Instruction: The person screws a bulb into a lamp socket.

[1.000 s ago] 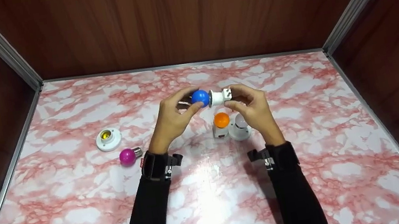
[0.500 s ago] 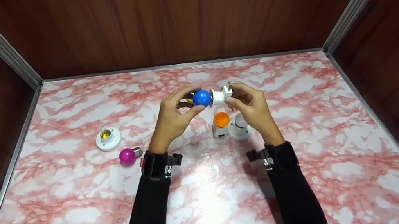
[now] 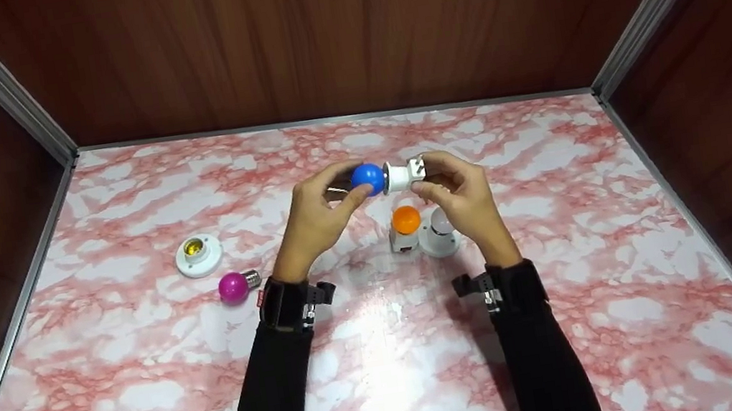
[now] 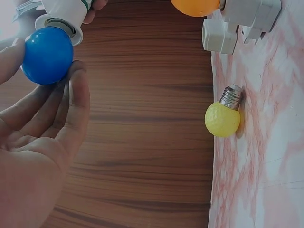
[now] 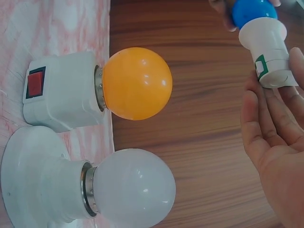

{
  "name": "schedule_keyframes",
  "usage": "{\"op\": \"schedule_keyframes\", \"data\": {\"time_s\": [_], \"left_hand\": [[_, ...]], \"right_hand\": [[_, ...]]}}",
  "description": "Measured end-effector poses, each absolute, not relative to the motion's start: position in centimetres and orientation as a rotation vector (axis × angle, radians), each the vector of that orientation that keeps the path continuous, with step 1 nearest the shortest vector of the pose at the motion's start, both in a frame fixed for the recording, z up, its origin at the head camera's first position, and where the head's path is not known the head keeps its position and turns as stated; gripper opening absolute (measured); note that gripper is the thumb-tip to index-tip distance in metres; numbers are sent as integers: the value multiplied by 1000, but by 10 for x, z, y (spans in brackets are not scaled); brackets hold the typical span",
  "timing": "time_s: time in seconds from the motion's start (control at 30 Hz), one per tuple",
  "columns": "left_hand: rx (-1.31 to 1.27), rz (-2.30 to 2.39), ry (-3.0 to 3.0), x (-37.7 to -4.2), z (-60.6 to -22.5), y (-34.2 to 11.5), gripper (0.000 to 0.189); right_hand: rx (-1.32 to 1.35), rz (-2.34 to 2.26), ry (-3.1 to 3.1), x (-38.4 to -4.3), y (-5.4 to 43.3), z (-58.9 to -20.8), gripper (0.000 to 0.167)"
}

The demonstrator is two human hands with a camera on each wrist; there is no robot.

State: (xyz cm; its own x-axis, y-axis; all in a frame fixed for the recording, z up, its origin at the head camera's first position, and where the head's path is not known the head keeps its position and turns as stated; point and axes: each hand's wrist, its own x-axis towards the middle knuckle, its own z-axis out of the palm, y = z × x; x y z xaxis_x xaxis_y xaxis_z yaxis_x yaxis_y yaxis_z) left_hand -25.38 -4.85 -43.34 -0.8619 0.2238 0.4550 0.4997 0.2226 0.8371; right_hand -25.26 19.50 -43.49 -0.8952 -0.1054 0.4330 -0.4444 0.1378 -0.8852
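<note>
left hand grips blue bulb, seemingly part-seated; right hand pinches socket. orange bulb, white bulb seated; magenta bulb loose toward bench's left edge.

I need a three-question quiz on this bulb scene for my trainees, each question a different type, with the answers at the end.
1. Multiple choice: what colour is the bulb in the left hand? A orange; B blue; C magenta.
2. True or false: the magenta bulb lies on the marbled table with its metal screw base bare.
3. Fill in the blank: the holder bearing the orange bulb has a ____ switch.

Key:
1. B; the right hand holds the white plug-in socket beside the blue bulb.
2. True.
3. Red.
</note>
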Motion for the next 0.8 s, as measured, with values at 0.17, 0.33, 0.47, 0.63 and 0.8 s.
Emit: {"op": "schedule_keyframes", "data": {"time_s": [0.17, 0.33, 0.47, 0.63, 0.8], "left_hand": [[-729, -1709, -2221, -253, -433, -49, 44], [-801, -1715, -2174, -253, -433, -48, 46], [-829, -1712, -2155, -254, -433, -48, 47], [-801, -1736, -2175, -254, -434, -49, 52], [-703, -1730, -2239, -253, -434, -48, 51]], "right_hand": [[520, 1833, -2164, -253, 195, -435, 28], [459, 1856, -2181, -254, 196, -434, 26], [439, 1873, -2185, -254, 196, -435, 27], [456, 1853, -2170, -254, 196, -435, 28], [509, 1848, -2122, -253, 195, -435, 31]]}}
